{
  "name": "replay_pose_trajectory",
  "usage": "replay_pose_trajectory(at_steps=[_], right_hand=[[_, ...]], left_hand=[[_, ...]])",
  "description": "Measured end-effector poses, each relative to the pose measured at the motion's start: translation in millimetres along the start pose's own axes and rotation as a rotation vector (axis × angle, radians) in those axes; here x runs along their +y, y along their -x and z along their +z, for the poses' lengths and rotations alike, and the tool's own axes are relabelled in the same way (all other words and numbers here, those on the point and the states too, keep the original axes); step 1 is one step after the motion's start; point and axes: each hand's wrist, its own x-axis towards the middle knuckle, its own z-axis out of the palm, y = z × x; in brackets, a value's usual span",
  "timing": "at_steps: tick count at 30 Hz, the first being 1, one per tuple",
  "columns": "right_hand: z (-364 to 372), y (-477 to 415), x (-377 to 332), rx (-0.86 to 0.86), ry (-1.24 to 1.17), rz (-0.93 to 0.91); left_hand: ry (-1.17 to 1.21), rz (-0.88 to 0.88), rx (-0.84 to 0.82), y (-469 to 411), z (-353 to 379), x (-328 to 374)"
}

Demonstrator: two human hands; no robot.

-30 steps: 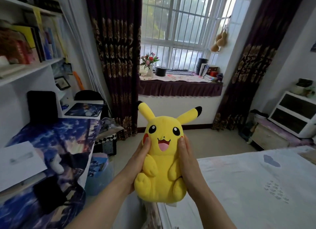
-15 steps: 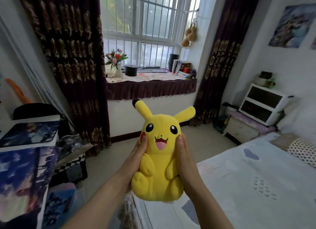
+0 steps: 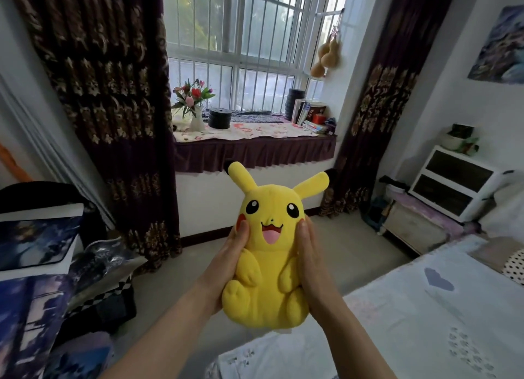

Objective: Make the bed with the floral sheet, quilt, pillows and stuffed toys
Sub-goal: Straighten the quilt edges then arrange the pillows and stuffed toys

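Left-side clutter: a dark blue printed board point(image 3: 34, 242) lies near the left forearm. A wide elbow swing during the turn toward the bed would probably knock it.
Left grip point(image 3: 226, 268): clasps the toy's flank. The thumb presses on the red cheek patch; the fingers are hidden behind the body.
Task thing: a yellow plush stuffed toy with black-tipped ears point(image 3: 269, 265), held upright in mid-air between both grips and facing the camera. It appears to hang over the floor at the bed's near corner and touches no surface.
Right grip point(image 3: 314, 268): clasps the opposite flank, with the thumb beside the mouth. The fingers cannot be seen.
Hazard, drop: support comes from side pressure alone on soft stuffing. If either grip loosens before the toy is over the mattress, the toy probably falls to the floor beside the bed.
Bed with pale printed sheet point(image 3: 425, 330): lies at lower right, its surface flat. No quilt is in view.
Hazard, sequence: if the toy is set down before the quilt is spread, it would likely have to be lifted again.
Black-dotted white pillow point(image 3: 514, 266): lies at the bed's far right edge.
Hazard, toppling: the toy's rounded base on a soft mattress may tip over unless it leans on the pillow.
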Motion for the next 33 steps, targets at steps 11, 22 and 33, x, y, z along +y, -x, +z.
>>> replay_pose_trajectory(at_steps=[11,22,33], right_hand=[[92.4,-136.0,16.7,0.021,-0.046,0.028],[178.0,-259.6,22.7,0.1,-0.007,0.047],[170.9,-407.0,51.5,0.19,0.001,0.037]], left_hand=[[-0.02,-0.028,-0.026,-116.2,-116.0,60.4],[0.023,-0.037,-0.082,-223.4,-215.8,124.9],[-0.026,-0.035,-0.152,-384.0,-235.5,155.2]])
